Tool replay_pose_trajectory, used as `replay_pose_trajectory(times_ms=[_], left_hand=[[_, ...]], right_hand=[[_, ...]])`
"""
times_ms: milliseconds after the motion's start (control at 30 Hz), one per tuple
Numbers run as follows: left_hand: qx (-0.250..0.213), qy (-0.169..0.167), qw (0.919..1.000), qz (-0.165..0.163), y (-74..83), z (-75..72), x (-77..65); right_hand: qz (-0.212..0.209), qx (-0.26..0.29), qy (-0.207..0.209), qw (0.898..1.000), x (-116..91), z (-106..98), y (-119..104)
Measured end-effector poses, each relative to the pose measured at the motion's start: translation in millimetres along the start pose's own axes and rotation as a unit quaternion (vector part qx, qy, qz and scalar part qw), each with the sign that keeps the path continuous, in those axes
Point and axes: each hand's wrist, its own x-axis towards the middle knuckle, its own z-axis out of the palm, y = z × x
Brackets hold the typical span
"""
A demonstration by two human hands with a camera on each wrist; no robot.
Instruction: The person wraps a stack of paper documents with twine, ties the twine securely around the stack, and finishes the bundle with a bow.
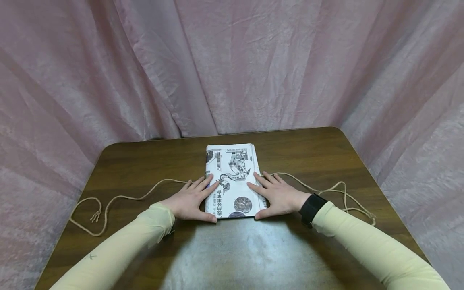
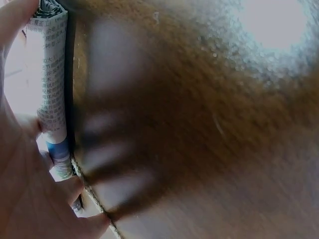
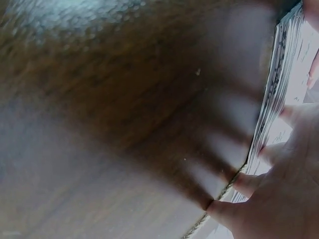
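A folded newspaper (image 1: 235, 189) with printed drawings and text lies flat near the table's middle. Along its left side rests my left hand (image 1: 190, 200), fingers spread and thumb at the near corner. My right hand (image 1: 280, 196) lies likewise along the right side, its fingertips on the paper. A thin twine (image 1: 137, 198) comes out from both sides; its stretch under the newspaper is hidden. In the left wrist view the rounded fold (image 2: 52, 84) shows beside the palm. Stacked page edges (image 3: 279, 74) appear in the right wrist view, with the twine (image 3: 224, 191) by the fingertips.
The wooden table (image 1: 290, 149) has rounded far corners, and light glares off its near part. The twine's left end curls back near the left edge; its right end (image 1: 357, 207) loops near the right edge. Pink curtains (image 1: 253, 68) hang behind and beside the table.
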Motion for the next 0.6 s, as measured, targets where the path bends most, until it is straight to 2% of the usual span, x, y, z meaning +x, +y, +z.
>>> replay_pose_trajectory(times_ms=[167, 300, 467, 600], left_hand=[[-0.001, -0.004, 1.0, -0.004, 0.9, -1.2, 0.2], [-0.004, 0.016, 0.9999, 0.0, -0.9, 0.3, -0.3], [-0.021, 0.079, 0.9967, -0.002, -5.8, -6.1, -10.6], [-0.007, 0.146, 0.9886, -0.038, -24.7, -18.4, -34.2]], right_hand=[[0.0, 0.0, -0.001, 1.0, 1, 0, 0], [-0.001, 0.015, 0.0, 1.0, 0, -3, -1], [-0.009, 0.051, 0.032, 0.998, -11, -11, 0], [-0.026, 0.045, 0.107, 0.993, -25, -20, 5]])
